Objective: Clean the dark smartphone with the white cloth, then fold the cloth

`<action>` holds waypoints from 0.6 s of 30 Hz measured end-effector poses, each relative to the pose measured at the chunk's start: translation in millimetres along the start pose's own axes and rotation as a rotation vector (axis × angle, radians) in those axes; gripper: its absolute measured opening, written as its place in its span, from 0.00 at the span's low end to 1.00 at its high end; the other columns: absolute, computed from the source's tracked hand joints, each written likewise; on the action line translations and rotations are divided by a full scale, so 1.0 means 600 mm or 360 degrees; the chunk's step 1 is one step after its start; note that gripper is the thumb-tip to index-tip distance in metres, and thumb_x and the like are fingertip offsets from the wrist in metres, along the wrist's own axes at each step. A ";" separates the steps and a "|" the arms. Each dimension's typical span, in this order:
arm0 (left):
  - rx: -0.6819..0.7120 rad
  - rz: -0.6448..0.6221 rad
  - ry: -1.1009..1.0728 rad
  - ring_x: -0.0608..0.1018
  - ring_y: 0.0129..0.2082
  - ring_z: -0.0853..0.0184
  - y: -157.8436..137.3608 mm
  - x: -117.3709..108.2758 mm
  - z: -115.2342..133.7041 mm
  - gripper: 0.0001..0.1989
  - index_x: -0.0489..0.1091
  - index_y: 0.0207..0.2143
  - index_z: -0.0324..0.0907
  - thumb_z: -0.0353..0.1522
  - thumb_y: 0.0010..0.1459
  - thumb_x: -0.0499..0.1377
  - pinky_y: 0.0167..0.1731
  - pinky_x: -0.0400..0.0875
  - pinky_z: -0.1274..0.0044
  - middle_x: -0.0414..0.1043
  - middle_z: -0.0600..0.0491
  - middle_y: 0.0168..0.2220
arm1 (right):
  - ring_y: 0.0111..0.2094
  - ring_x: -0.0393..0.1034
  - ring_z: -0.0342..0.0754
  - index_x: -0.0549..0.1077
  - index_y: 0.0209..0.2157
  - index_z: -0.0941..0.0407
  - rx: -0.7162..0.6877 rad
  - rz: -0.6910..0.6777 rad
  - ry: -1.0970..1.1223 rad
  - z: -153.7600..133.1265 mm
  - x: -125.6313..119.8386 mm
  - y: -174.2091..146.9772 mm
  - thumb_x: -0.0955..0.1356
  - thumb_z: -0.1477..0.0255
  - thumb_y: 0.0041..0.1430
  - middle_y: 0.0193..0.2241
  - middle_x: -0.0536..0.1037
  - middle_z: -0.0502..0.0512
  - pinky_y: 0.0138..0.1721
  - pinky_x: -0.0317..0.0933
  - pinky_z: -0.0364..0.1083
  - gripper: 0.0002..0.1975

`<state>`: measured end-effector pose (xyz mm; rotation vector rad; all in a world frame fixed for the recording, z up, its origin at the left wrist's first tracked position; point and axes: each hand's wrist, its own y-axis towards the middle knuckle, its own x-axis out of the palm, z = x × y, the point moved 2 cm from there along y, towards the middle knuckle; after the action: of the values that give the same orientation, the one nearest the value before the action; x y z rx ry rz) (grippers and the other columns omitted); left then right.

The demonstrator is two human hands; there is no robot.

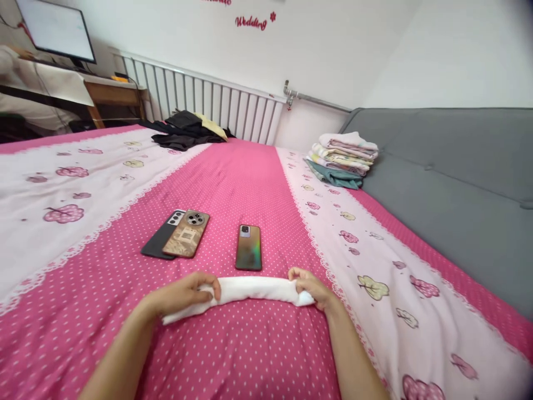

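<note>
A white cloth (254,288), folded or rolled into a long narrow strip, lies across the pink dotted bedspread in front of me. My left hand (192,291) grips it near the left end, thumb and fingers closed around it, and a short tail sticks out beyond. Near the right end, my right hand (310,286) pinches the strip between thumb and fingers. Just past the cloth lies a phone (249,248) with a shiny gold-green back. To its left, a brown patterned phone (186,236) partly overlaps a dark phone (160,239); both lie camera side up.
A stack of folded cloths (343,158) stands at the right beside the grey padded headboard (449,150). Dark clothes (187,128) lie heaped at the bed's far edge, before a white radiator (200,91). A monitor (56,28) stands on a desk (112,91) at far left.
</note>
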<state>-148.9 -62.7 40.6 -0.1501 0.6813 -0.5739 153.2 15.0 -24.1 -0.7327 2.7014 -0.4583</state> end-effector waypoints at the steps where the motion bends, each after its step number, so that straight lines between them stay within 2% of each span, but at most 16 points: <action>1: 0.0009 0.0071 -0.0041 0.70 0.33 0.68 -0.015 0.015 -0.003 0.13 0.69 0.36 0.40 0.36 0.52 0.50 0.33 0.64 0.79 0.67 0.55 0.32 | 0.17 0.49 0.39 0.57 0.28 0.53 0.0003 0.0037 0.0017 0.007 0.007 -0.019 0.58 0.74 0.28 0.19 0.57 0.42 0.17 0.44 0.38 0.16; 4: 0.0067 0.0255 -0.0016 0.69 0.31 0.69 -0.064 0.042 0.007 0.13 0.68 0.37 0.40 0.37 0.53 0.50 0.32 0.63 0.80 0.66 0.55 0.32 | 0.16 0.47 0.39 0.57 0.26 0.53 0.0009 0.0131 0.0041 0.010 0.030 -0.069 0.58 0.74 0.29 0.17 0.56 0.41 0.17 0.42 0.38 0.14; 8: 0.0099 0.0250 0.0045 0.70 0.33 0.68 -0.140 0.064 0.047 0.12 0.69 0.38 0.42 0.36 0.55 0.51 0.34 0.65 0.79 0.68 0.54 0.34 | 0.17 0.48 0.38 0.59 0.25 0.54 -0.0014 0.0156 0.0039 -0.007 0.053 -0.138 0.59 0.75 0.29 0.18 0.58 0.42 0.17 0.42 0.38 0.13; 11: 0.0171 0.0188 -0.0027 0.70 0.44 0.64 -0.197 0.103 0.058 0.14 0.68 0.42 0.45 0.37 0.57 0.50 0.47 0.63 0.74 0.69 0.52 0.44 | 0.18 0.51 0.39 0.60 0.25 0.54 -0.0063 0.0135 -0.0011 -0.008 0.050 -0.190 0.59 0.75 0.31 0.19 0.60 0.43 0.19 0.45 0.38 0.11; 13: 0.0107 0.0199 -0.0076 0.62 0.55 0.60 -0.232 0.146 0.042 0.19 0.64 0.51 0.49 0.39 0.57 0.51 0.55 0.55 0.70 0.61 0.52 0.56 | 0.20 0.54 0.40 0.62 0.25 0.54 -0.0096 0.0251 -0.0144 0.004 0.034 -0.218 0.59 0.74 0.34 0.19 0.61 0.44 0.21 0.49 0.39 0.09; 15: -0.0003 0.0216 -0.0128 0.55 0.61 0.59 -0.263 0.198 0.010 0.26 0.58 0.56 0.52 0.43 0.55 0.53 0.60 0.46 0.67 0.54 0.52 0.61 | 0.24 0.59 0.43 0.64 0.25 0.54 -0.0124 0.0489 -0.0419 0.023 0.011 -0.238 0.59 0.74 0.35 0.21 0.65 0.46 0.24 0.53 0.40 0.09; 17: -0.0104 0.0291 -0.0232 0.54 0.61 0.57 -0.291 0.251 -0.023 0.28 0.57 0.57 0.53 0.47 0.54 0.53 0.61 0.44 0.66 0.55 0.52 0.61 | 0.28 0.63 0.46 0.66 0.24 0.54 -0.0085 0.0657 -0.0614 0.045 -0.007 -0.250 0.59 0.73 0.36 0.24 0.69 0.48 0.29 0.57 0.42 0.09; 18: -0.0131 0.0253 -0.0323 0.57 0.60 0.56 -0.303 0.277 -0.034 0.28 0.58 0.56 0.54 0.48 0.53 0.53 0.60 0.47 0.65 0.58 0.52 0.59 | 0.29 0.64 0.47 0.66 0.25 0.54 -0.0062 0.0700 -0.0635 0.057 -0.012 -0.252 0.59 0.73 0.36 0.25 0.70 0.49 0.29 0.57 0.42 0.09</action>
<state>-139.3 -304.5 -10.2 -0.2261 0.5143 -0.3722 237.1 -112.6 4.0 -0.1921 2.3932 -0.1324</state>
